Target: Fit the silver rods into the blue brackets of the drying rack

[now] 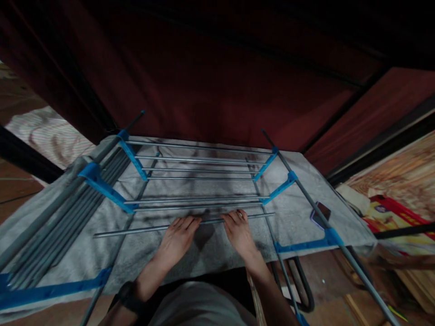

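A loose grey metal tube [136,231] lies crosswise in front of me, with both hands on it. My left hand [180,237] has its fingers curled over the tube left of its middle. Further right, my right hand [239,233] grips the same tube between thumb and fingers. Beyond it stands a partly built rack of grey tubes with blue plastic brackets [105,189]. Several crossbars [200,159] span its far and middle brackets. The near left bracket [68,286] and near right bracket [306,244] have no crossbar between them.
Several loose tubes [81,215] lie bundled inside the rack's left side. A phone [320,214] rests on the grey cloth [220,251] near the right upright. A red and yellow package [390,222] lies at the right. Dark red panels [210,99] rise behind the table.
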Action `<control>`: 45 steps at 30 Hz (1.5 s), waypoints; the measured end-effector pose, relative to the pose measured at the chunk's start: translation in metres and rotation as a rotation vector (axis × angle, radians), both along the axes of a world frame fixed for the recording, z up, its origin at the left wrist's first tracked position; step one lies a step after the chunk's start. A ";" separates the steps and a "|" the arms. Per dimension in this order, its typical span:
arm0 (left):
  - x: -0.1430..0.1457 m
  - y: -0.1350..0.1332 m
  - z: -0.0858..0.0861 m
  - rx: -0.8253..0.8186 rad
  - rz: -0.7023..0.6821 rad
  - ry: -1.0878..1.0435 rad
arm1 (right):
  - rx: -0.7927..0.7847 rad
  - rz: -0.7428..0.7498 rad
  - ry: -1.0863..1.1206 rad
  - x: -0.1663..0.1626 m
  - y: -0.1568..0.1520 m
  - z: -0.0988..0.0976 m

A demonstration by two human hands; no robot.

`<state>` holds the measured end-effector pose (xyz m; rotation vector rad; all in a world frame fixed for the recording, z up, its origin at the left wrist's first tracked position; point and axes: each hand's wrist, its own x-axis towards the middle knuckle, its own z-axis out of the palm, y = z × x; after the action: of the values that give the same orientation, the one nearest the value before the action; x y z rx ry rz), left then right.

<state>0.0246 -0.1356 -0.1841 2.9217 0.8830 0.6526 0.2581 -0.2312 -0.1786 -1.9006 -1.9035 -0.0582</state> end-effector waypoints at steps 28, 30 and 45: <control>-0.016 0.025 -0.023 -0.236 -0.011 -0.025 | 0.503 -0.605 1.615 0.081 -0.036 -0.022; -0.014 0.025 -0.024 -0.270 -0.007 -0.024 | 0.557 -0.570 1.705 0.080 -0.036 -0.017; -0.017 0.026 -0.029 -0.344 0.049 0.003 | 0.668 -0.592 1.749 0.081 -0.028 -0.009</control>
<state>0.0072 -0.1094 -0.2130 2.6037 0.9610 0.4452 0.3387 -0.2595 -0.1878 -1.0796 -0.0830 0.5253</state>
